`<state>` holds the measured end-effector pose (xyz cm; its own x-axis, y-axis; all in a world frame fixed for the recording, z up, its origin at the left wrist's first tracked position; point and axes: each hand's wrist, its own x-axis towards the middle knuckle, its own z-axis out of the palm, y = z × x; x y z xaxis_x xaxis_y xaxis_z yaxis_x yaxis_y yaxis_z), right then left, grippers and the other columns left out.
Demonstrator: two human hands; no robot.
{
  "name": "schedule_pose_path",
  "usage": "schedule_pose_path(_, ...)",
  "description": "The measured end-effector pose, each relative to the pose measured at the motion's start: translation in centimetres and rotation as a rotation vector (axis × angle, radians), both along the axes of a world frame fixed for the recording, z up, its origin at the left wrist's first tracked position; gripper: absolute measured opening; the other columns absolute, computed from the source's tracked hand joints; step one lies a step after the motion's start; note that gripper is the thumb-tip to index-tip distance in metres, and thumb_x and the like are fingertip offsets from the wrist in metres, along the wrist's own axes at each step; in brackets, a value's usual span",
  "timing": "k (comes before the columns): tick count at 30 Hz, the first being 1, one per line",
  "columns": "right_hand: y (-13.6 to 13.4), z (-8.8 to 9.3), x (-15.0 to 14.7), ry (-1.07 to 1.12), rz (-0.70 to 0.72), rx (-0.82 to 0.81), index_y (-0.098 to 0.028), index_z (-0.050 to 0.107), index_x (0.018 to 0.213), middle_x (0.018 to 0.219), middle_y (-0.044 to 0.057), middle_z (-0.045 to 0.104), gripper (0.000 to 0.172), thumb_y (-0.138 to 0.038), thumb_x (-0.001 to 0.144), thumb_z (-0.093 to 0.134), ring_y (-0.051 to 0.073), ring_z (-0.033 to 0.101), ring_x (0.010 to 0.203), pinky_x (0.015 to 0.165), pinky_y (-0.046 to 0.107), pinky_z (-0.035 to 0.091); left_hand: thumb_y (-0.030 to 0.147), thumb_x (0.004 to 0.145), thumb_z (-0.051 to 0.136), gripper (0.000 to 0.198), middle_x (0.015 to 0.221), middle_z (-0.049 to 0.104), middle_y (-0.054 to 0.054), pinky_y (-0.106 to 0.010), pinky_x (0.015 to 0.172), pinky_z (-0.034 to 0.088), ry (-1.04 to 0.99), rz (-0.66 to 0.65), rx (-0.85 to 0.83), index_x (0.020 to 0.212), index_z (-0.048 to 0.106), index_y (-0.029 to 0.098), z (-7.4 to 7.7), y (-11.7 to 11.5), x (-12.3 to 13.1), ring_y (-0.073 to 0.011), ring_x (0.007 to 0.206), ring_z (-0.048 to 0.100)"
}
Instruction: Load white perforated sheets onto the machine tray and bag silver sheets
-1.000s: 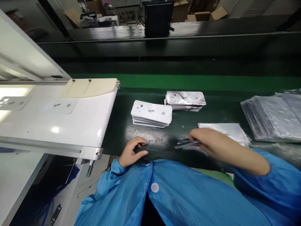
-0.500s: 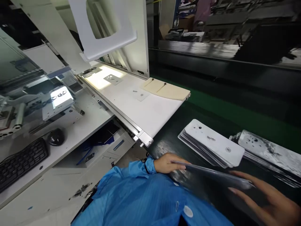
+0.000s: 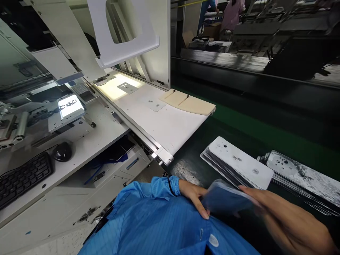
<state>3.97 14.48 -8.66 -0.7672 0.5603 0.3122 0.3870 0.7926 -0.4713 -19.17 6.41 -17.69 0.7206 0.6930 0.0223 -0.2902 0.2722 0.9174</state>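
Turned from nearly edge-on half a second ago to show its broad side: a thin, rectangular, bluish-grey glossy piece [image 3: 224, 201], low in front of the blue button-up smock [image 3: 148, 219]. Right hand [image 3: 290, 217]: grip closed on the right end of the piece, blurred. Left hand [image 3: 193, 194]: at the opposite end, thumb and fingers parted around the edge; pinching or merely steadying, impossible to tell. For the work, probably a face more accessible from both ends, though too smeared to read. Just beyond, on the dark green table [image 3: 198, 140], a stack of white round-cornered panels with dark marks [image 3: 241, 162], apparently unmoved; just beside it to the right, a second stack of silver-grey mottled panels [image 3: 305, 173], likewise unmoved. Farther left, a flat white platform [image 3: 175, 127] with a grey perforated panel [image 3: 127, 88] on it.
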Motion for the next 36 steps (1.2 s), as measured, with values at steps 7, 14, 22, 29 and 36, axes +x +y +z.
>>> schedule_pose_path(7, -0.7, 4.0, -3.7, 0.172, 0.138, 0.057, -0.067, 0.049, 0.121, 0.094, -0.008, 0.072, 0.052, -0.035, 0.080, 0.053, 0.031, 0.070, 0.078, 0.059, 0.045, 0.063, 0.045, 0.068, 0.076, 0.048, 0.100, 0.069, -0.004, -0.024, 0.070, 0.056, 0.100, 0.152, 0.201, 0.104, 0.070, 0.013, 2.0, -1.2, -1.2, -0.0214, 0.089, 0.070)
schedule_pose_path(14, 1.2, 6.1, -5.2, -0.057, 0.432, -0.391, -0.028, 0.064, 0.075, 0.071, 0.002, 0.064, 0.023, -0.034, 0.091, 0.049, 0.018, 0.065, 0.060, 0.050, 0.026, 0.056, 0.032, 0.055, 0.084, 0.085, 0.115, 0.061, -0.005, -0.032, 0.085, 0.054, 0.140, -0.016, 0.022, 0.132, 0.053, 0.015, -0.4, -0.4, -2.1, -0.0244, 0.102, 0.064)
schedule_pose_path(22, -1.0, 6.2, -4.1, 0.267, 0.382, 0.310, -0.019, 0.062, 0.106, 0.094, 0.008, 0.066, 0.029, -0.004, 0.085, 0.051, 0.021, 0.065, 0.083, 0.068, 0.029, 0.057, 0.039, 0.050, 0.088, 0.106, 0.126, 0.060, -0.012, -0.039, 0.110, 0.037, 0.095, 0.087, 0.112, 0.141, 0.042, 0.011, 0.2, -0.6, -2.0, -0.0316, 0.128, 0.050)
schedule_pose_path(29, -1.8, 6.5, -4.8, 0.249, 0.421, 0.393, -0.013, 0.058, 0.103, 0.089, 0.009, 0.064, 0.025, 0.002, 0.087, 0.045, 0.016, 0.061, 0.078, 0.065, 0.028, 0.052, 0.057, 0.064, 0.075, 0.088, 0.132, 0.058, -0.011, -0.043, 0.120, 0.015, 0.379, 0.305, 0.368, 0.136, 0.050, 0.014, 0.0, -0.4, -2.2, -0.0282, 0.129, 0.050)
schedule_pose_path(36, -1.4, 6.0, -4.1, 0.236, 0.382, 0.367, -0.012, 0.059, 0.104, 0.091, 0.009, 0.064, 0.024, 0.001, 0.087, 0.049, 0.016, 0.060, 0.081, 0.068, 0.029, 0.053, 0.048, 0.065, 0.078, 0.086, 0.131, 0.058, -0.015, -0.037, 0.109, 0.038, 0.337, 0.341, 0.408, 0.137, 0.049, 0.013, 0.3, -0.5, -1.9, -0.0275, 0.122, 0.055)
